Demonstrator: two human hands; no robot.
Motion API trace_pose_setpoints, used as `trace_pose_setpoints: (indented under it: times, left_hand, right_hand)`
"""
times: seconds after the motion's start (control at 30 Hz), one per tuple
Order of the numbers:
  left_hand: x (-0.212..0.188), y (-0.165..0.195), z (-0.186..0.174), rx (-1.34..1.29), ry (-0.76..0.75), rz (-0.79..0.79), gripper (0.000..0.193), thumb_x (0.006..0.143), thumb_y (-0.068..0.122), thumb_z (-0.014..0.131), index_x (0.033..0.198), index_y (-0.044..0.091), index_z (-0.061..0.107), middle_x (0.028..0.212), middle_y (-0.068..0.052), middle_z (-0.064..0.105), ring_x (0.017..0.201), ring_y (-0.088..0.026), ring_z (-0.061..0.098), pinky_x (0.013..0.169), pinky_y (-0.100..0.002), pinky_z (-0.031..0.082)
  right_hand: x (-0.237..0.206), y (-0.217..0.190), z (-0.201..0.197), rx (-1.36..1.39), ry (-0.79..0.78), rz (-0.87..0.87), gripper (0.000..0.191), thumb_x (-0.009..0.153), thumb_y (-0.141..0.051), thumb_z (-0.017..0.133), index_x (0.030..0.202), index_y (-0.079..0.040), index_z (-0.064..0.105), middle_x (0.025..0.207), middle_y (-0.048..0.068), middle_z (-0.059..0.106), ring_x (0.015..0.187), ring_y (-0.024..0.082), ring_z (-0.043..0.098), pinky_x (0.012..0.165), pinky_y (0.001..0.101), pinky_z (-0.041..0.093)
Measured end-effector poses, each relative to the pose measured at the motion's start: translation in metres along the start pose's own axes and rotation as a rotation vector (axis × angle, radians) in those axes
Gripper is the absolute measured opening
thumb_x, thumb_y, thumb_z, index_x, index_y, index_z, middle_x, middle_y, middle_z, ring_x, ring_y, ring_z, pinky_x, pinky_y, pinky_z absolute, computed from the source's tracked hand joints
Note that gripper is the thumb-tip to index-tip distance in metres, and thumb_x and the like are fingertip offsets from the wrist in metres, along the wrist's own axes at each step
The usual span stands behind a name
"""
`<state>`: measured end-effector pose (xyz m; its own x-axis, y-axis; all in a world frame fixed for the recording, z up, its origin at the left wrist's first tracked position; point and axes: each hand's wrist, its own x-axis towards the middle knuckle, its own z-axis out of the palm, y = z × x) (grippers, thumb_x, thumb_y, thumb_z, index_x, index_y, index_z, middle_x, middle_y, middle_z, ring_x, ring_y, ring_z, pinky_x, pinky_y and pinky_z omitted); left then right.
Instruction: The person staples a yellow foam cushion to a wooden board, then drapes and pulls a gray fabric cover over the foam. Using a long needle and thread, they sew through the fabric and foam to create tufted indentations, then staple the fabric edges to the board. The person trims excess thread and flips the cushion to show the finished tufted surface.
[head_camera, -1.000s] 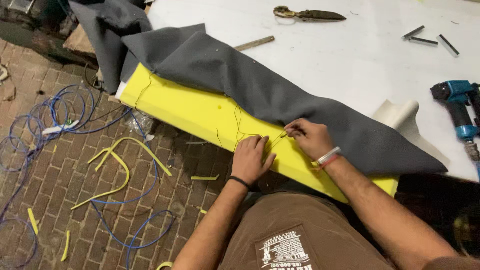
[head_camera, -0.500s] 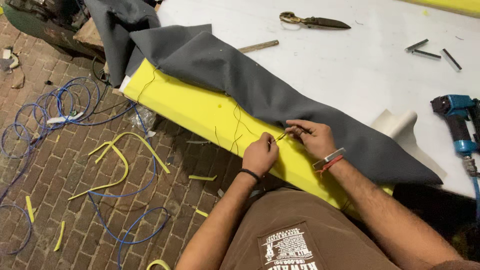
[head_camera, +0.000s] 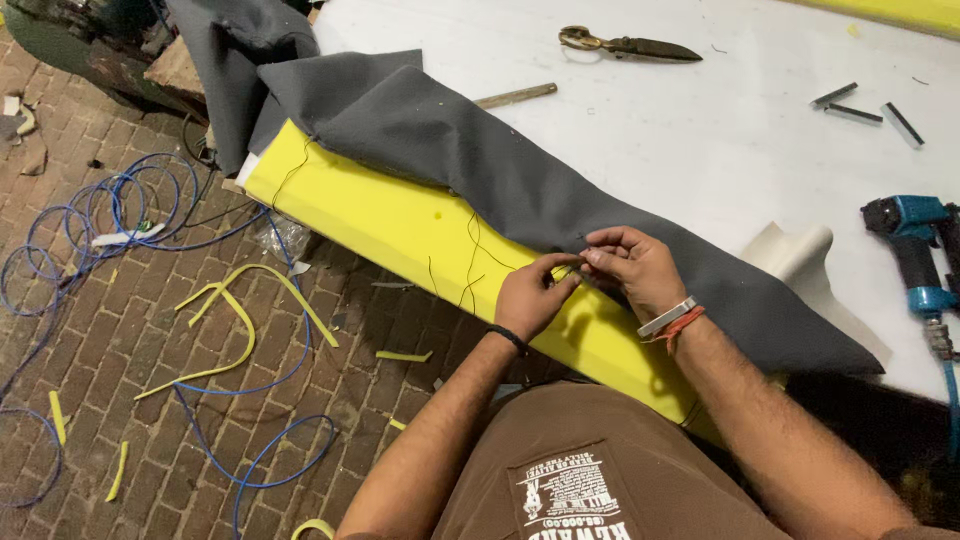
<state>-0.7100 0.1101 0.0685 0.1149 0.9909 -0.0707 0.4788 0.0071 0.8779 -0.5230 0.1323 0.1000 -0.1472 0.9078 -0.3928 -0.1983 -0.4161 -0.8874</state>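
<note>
Both hands have drawn together since a second ago, the left lifting off the foam to meet the right at the seam. White tabletop (head_camera: 700, 130) carries the work, set above a brick floor (head_camera: 120, 340) strewn with blue cable (head_camera: 90, 220) and yellow foam offcuts (head_camera: 235, 315). Along the tabletop's near edge lies a long yellow foam block (head_camera: 390, 220), with grey fabric (head_camera: 480, 160) draped over its far side. At the line where fabric meets foam, the left hand (head_camera: 532, 297) and right hand (head_camera: 632, 265) touch fingertip to fingertip, fingers narrowed in a pinch on dark thread (head_camera: 470, 255) that trails across the foam. To the right sits a blue power tool (head_camera: 915, 255); farther back, scissors (head_camera: 630, 43), a wooden stick (head_camera: 515, 96) and strips of staples (head_camera: 850, 100).
</note>
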Motion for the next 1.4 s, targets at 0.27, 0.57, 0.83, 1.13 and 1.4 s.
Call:
trace_pose_setpoints:
  times: [0.27, 0.57, 0.83, 1.13, 1.4]
  left_hand:
    - [0.005, 0.000, -0.001, -0.165, 0.048, -0.027, 0.023, 0.087, 0.034, 0.077, 0.102, 0.016, 0.082, 0.078, -0.003, 0.076, 0.066, -0.012, 0.068, 0.063, -0.029, 0.056]
    - [0.004, -0.012, 0.004, -0.292, 0.040, -0.212, 0.020, 0.089, 0.024, 0.074, 0.098, 0.008, 0.080, 0.067, 0.002, 0.064, 0.060, -0.006, 0.053, 0.057, -0.026, 0.045]
    - [-0.039, -0.040, -0.011, -0.623, 0.006, -0.139, 0.019, 0.097, 0.011, 0.066, 0.114, 0.003, 0.070, 0.082, 0.009, 0.053, 0.074, -0.003, 0.046, 0.068, -0.022, 0.041]
    - [-0.069, -0.020, -0.016, -0.658, 0.132, -0.186, 0.017, 0.095, 0.009, 0.066, 0.111, 0.003, 0.070, 0.080, 0.006, 0.054, 0.073, -0.004, 0.046, 0.066, -0.022, 0.040]
    - [-0.086, -0.074, -0.032, -0.730, 0.326, -0.044, 0.016, 0.099, 0.013, 0.063, 0.108, 0.003, 0.071, 0.093, 0.002, 0.067, 0.084, -0.006, 0.060, 0.075, -0.022, 0.049]
  right_hand:
    - [-0.003, -0.006, -0.008, -0.064, 0.128, -0.058, 0.019, 0.091, 0.000, 0.068, 0.109, -0.003, 0.070, 0.094, 0.007, 0.077, 0.082, 0.014, 0.072, 0.075, 0.0276, 0.059]
    - [0.003, 0.000, -0.029, -0.235, 0.022, -0.182, 0.028, 0.087, 0.002, 0.049, 0.104, 0.001, 0.072, 0.084, 0.004, 0.068, 0.079, 0.012, 0.063, 0.076, 0.0258, 0.054]
    - [0.007, -0.006, -0.029, -0.524, -0.050, -0.243, 0.030, 0.088, 0.001, 0.045, 0.104, 0.002, 0.070, 0.089, 0.005, 0.068, 0.081, 0.009, 0.062, 0.076, 0.0255, 0.053]
    - [0.020, 0.000, 0.008, -0.361, -0.465, -0.098, 0.041, 0.090, 0.000, 0.049, 0.125, -0.002, 0.071, 0.105, 0.011, 0.077, 0.084, 0.013, 0.068, 0.076, 0.0292, 0.057]
    - [0.005, -0.010, 0.029, -1.119, -0.434, -0.613, 0.037, 0.089, -0.022, 0.076, 0.125, -0.013, 0.071, 0.108, 0.008, 0.076, 0.090, 0.013, 0.069, 0.077, 0.0309, 0.057]
